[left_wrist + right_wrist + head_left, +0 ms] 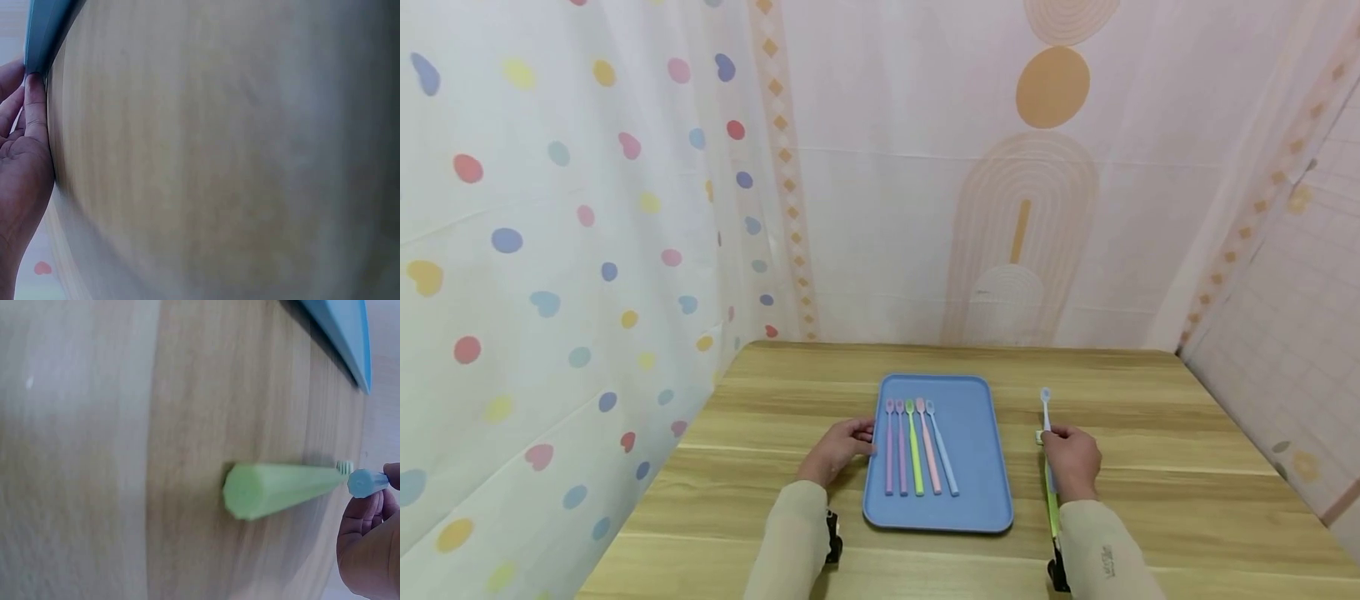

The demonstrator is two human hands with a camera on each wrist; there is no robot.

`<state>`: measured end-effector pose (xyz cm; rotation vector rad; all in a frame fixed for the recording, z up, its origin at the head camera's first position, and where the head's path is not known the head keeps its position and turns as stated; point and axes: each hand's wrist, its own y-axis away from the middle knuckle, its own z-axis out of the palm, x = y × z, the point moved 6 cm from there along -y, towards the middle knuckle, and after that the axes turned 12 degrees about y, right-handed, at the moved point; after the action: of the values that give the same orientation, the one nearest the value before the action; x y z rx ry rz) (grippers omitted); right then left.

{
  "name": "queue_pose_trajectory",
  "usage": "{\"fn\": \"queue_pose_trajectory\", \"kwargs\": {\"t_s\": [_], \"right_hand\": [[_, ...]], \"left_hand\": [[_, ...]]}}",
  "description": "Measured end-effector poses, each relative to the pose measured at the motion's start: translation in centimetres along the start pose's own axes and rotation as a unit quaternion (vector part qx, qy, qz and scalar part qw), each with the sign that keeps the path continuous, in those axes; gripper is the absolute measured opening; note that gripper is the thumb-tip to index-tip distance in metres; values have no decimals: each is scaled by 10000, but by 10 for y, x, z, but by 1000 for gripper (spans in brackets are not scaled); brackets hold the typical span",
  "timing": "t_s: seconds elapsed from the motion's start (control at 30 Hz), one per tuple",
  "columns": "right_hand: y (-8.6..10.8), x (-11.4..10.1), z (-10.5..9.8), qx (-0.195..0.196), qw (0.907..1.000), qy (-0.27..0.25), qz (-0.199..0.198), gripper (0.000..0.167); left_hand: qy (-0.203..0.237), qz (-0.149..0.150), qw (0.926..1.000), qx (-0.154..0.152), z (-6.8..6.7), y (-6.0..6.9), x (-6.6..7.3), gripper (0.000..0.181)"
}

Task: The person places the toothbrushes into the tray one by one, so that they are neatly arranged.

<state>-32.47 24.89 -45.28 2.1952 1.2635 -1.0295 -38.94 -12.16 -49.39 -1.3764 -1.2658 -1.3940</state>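
My right hand pinches a light blue toothbrush, whose head points to the far side. Beneath it, a green toothbrush lies on the table, partly covered by the hand. In the right wrist view, the handle end of the light blue toothbrush shows above the green toothbrush. Left of them is a blue tray with several toothbrushes side by side: purple, green, pink and light blue. My left hand touches the tray's left rim, its fingers fairly straight.
Everything stands on a wood-grain table. Behind it hangs a pale patterned curtain, and a dotted curtain hangs on the left. A light wall covering borders the right side.
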Motion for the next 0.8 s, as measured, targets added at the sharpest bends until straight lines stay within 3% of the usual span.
{"fn": "queue_pose_trajectory", "kwargs": {"t_s": [0.2, 0.8], "right_hand": [[4, -10, 6, -144, 9998, 3, -119, 32], [15, -35, 28, 15, 9989, -17, -466, 28]], "left_hand": [[-9, 2, 10000, -39, 1, 1, 1, 56], [36, 64, 10000, -58, 1, 1, 1, 55]]}}
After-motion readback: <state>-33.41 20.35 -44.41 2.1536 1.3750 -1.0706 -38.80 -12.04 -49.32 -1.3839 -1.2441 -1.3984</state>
